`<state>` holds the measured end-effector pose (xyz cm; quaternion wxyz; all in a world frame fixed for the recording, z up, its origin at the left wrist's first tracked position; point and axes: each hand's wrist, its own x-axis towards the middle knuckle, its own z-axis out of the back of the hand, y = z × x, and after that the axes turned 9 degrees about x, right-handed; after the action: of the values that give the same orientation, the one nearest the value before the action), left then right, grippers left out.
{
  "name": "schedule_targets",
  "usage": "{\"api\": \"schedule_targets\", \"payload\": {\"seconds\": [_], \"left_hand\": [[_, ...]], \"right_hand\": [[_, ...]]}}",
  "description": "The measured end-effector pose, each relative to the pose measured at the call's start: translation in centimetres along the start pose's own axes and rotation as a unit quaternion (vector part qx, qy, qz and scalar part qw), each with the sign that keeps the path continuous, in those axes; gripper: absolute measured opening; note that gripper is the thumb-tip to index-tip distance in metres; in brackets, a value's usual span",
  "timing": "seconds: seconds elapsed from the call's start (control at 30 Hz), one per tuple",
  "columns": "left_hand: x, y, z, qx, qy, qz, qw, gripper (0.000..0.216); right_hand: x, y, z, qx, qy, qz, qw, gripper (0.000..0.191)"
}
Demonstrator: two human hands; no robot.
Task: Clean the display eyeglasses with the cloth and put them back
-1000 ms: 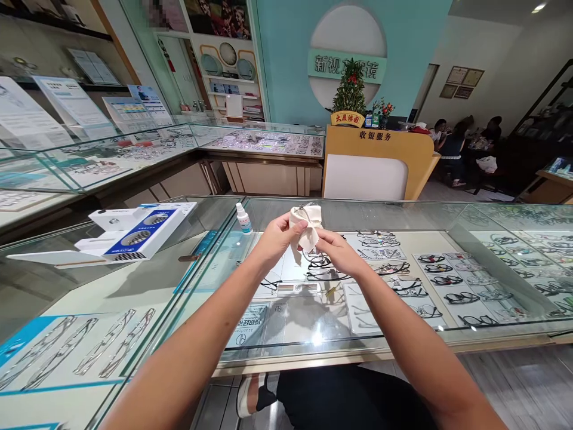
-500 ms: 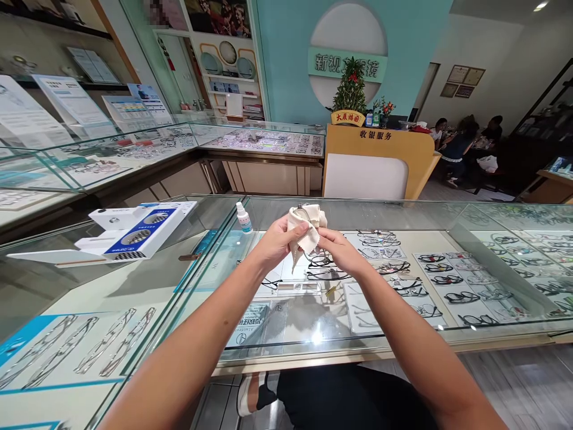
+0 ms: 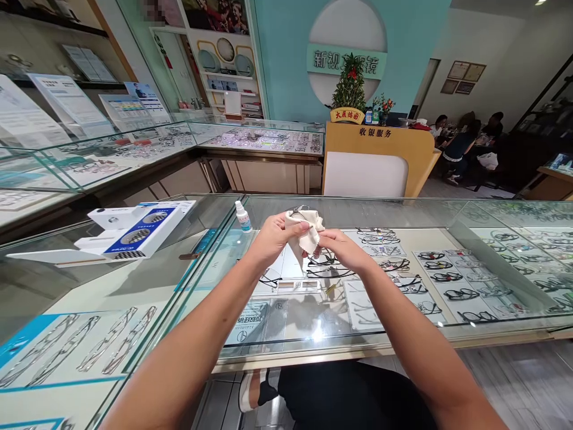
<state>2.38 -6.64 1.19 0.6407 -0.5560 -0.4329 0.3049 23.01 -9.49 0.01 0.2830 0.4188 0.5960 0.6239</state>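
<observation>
A cream cleaning cloth [image 3: 308,239] with a zigzag edge is bunched around a pair of eyeglasses [image 3: 301,209], whose thin dark rim pokes out at the top. My left hand [image 3: 274,239] is closed on the cloth, its thumb pressing the front and its fingers behind. At the cloth's right edge my right hand [image 3: 344,248] is pinched closed. The folds hide most of the eyeglasses, so the exact grip on them is unclear. Both hands are above the glass counter [image 3: 313,341]. To the left of them stands a small white spray bottle [image 3: 243,217].
Rows of spectacle frames [image 3: 447,278] lie under the counter glass. A blue and white cardboard display [image 3: 141,232] rests on the left part. Beyond are more glass cases [image 3: 268,142] and a wooden cashier desk [image 3: 333,161]. Several people [image 3: 463,146] sit at the far right.
The cloth has shifted slightly left and its folds have changed, with the hanging corner refolded. Both hands still hold on, the right one at nearly the same spot.
</observation>
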Motion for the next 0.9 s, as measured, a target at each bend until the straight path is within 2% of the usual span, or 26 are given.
{"api": "schedule_targets", "payload": {"seconds": [0.17, 0.4, 0.57, 0.8, 0.9], "left_hand": [[0.2, 0.1, 0.3, 0.005, 0.045, -0.028, 0.999, 0.056], [0.6, 0.0, 1.7, -0.002, 0.095, -0.049, 0.994, 0.050], [0.2, 0.0, 1.4, 0.030, 0.064, -0.044, 0.997, 0.050], [-0.3, 0.0, -0.6, 0.044, -0.038, -0.043, 0.997, 0.050], [-0.2, -0.2, -0.4, 0.038, -0.008, -0.049, 0.998, 0.054]], "right_hand": [[0.0, -0.1, 0.3, 0.006, 0.026, 0.013, 1.000, 0.043], [-0.1, 0.3, 0.7, 0.020, -0.015, 0.040, 0.999, 0.043], [-0.1, 0.2, 0.8, 0.043, -0.011, 0.027, 0.999, 0.044], [0.1, -0.5, 0.8, 0.038, 0.024, 0.015, 0.999, 0.046], [0.0, -0.2, 0.7, 0.043, 0.016, 0.011, 0.999, 0.046]]}}
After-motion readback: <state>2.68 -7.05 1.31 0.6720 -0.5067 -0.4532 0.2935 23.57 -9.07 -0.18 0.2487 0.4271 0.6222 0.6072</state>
